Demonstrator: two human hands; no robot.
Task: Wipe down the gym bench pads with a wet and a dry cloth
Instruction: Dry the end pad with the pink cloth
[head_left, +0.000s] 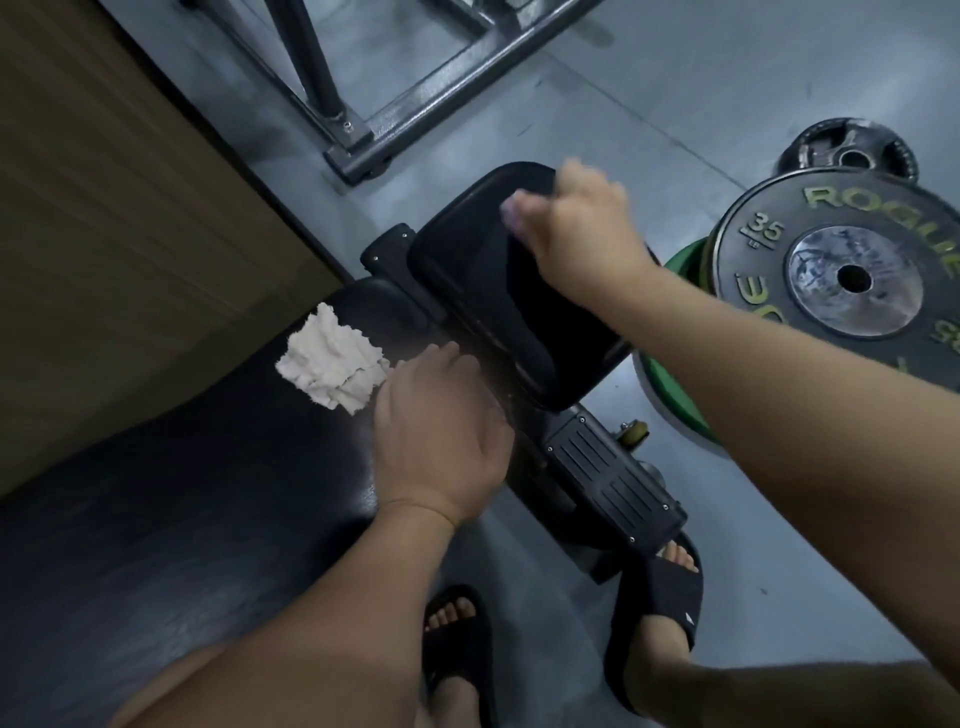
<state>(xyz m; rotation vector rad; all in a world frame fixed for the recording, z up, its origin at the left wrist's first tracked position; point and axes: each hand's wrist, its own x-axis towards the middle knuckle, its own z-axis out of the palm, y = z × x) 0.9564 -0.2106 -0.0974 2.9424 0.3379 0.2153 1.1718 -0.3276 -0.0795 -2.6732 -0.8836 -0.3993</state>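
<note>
The black bench has a long back pad (182, 493) at lower left and a smaller seat pad (467, 249) at centre. A crumpled white cloth (332, 361) lies loose on the back pad near its far end. My left hand (441, 431) rests flat on the back pad's right edge, right beside that cloth, holding nothing. My right hand (582, 228) is closed over the far end of the seat pad. A small pale lilac cloth (511, 208), blurred, shows at its fingertips.
Black weight plates (852, 275) on a green plate (675, 395) lie on the floor right of the seat pad, a smaller plate (852, 150) behind. A grey steel rack base (415, 109) stands at the top. A brown panel (104, 234) runs along the left. My sandalled feet (665, 587) stand by the bench foot (613, 483).
</note>
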